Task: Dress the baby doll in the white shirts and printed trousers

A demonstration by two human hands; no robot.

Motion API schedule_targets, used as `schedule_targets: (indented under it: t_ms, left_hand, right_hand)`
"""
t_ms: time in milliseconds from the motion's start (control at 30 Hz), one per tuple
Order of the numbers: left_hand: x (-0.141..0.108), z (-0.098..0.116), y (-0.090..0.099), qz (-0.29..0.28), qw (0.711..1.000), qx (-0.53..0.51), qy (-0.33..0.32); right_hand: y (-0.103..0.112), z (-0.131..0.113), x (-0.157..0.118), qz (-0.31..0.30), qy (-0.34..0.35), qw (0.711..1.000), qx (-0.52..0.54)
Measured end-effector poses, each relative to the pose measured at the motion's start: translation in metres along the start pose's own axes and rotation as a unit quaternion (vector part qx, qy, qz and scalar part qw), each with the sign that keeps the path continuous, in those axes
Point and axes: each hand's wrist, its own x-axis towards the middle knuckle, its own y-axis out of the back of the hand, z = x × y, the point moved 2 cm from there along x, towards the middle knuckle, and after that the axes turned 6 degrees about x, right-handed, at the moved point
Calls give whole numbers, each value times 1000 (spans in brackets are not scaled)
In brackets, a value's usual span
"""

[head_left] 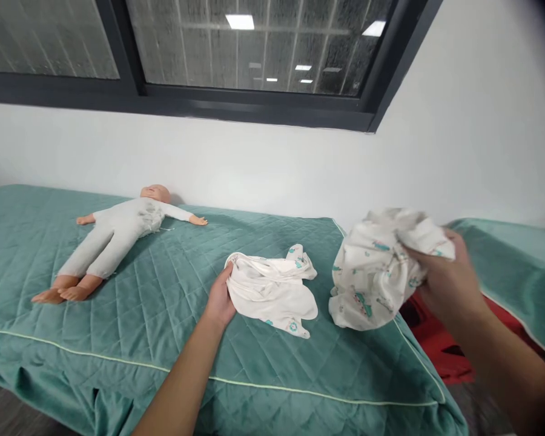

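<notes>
My left hand point(221, 296) is closed on the edge of a white baby garment point(272, 290), thumb on top and the other fingers hidden beneath. That garment lies partly spread on the green quilted bed cover, its small printed flaps pointing right. Raised at the right, my right hand point(449, 275) grips a bunched white cloth baby garment point(376, 272) with green and teal prints. The bunched piece hangs above the bed's right end, and its exact cut cannot be made out. A baby doll point(118, 230) in a pale suit lies on its back to the left, apart from both hands.
The green quilted bed cover point(186, 339) has pale piping along its front edge. Behind it are a white wall point(254, 163) and a dark-framed window point(254, 106). A red object point(440, 345) and another green-covered surface point(518, 266) are at the right.
</notes>
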Motion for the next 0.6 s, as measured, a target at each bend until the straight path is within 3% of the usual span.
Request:
schedule_targets:
  t_ms: [67,133,200,300,400,500,600]
  left_hand:
    - [1,-1,1,-2,1000,9,3]
    - [1,-1,2,-7,1000,21,6]
    - [0,-1,1,-8,999,30,10]
    - [-1,0,-1,1,999,34,13]
    - [-2,0,-2,11,999,32,10]
    - [-2,-1,-1,9,999,37,7]
    - [-2,-1,1,1,999,45,4]
  right_hand:
    - [17,32,-12,-65,-24,991,-112]
    - [31,65,-27,-214,-55,951,-217]
    - [43,89,-41,-313,-59,903,-289]
    - [53,103,-59,-358,-59,863,-352]
    - [47,99,-82,-406,-43,849,-336]
    - [33,90,-103,-355,10,864,-358]
    - [24,86,-108,-308,-2,881,-359]
